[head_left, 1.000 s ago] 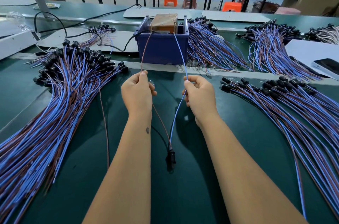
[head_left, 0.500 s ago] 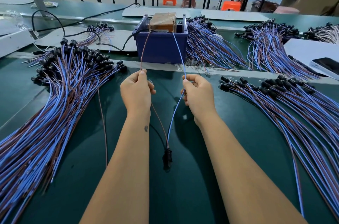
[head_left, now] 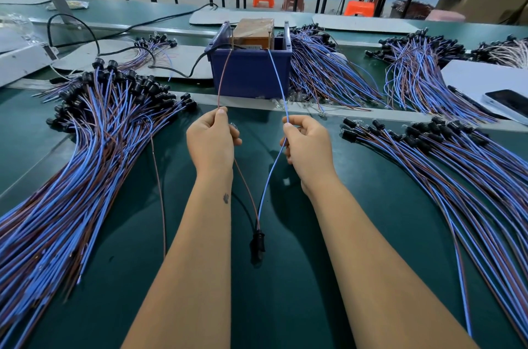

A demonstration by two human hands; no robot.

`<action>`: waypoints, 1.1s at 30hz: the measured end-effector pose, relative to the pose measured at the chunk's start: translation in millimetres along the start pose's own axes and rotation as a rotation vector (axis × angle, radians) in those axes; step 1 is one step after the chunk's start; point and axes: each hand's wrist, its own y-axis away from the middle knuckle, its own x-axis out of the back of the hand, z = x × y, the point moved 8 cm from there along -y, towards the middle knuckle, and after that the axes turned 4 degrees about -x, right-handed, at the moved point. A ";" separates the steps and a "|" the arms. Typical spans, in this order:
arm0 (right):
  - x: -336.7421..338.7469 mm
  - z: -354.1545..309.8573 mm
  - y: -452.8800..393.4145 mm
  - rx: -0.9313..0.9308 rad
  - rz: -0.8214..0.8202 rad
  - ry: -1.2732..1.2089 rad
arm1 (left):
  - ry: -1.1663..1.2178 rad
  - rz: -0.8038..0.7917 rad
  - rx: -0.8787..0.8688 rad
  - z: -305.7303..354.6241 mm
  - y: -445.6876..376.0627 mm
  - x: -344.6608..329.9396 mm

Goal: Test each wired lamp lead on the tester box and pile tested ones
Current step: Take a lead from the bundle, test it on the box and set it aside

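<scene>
Lamp lead (head_left: 258,206) wires being pinched by left hand (head_left: 213,143) and right hand (head_left: 307,146) fingers | ends being held to tester box (head_left: 251,63) | risk: contact being lost through slipping ends.

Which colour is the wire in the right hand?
Light blue wire, pinched by the right hand; head view.

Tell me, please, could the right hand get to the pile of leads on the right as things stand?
Probably yes. The pile of leads lies open on the mat just beside the right hand, nothing between them. But that hand is pinching the blue wire running to the tester box, so it must let go first.
</scene>
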 end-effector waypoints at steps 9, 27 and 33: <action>-0.2 -0.6 0.9 -0.005 -0.006 0.005 | -0.021 -0.012 0.004 -0.6 0.0 -0.7; -0.6 -1.0 2.4 -0.010 -0.004 0.011 | -0.025 -0.015 0.020 -2.0 -1.6 -1.4; -0.3 -2.3 3.6 -0.003 -0.014 0.022 | -0.028 -0.011 0.021 -1.4 -3.7 -2.1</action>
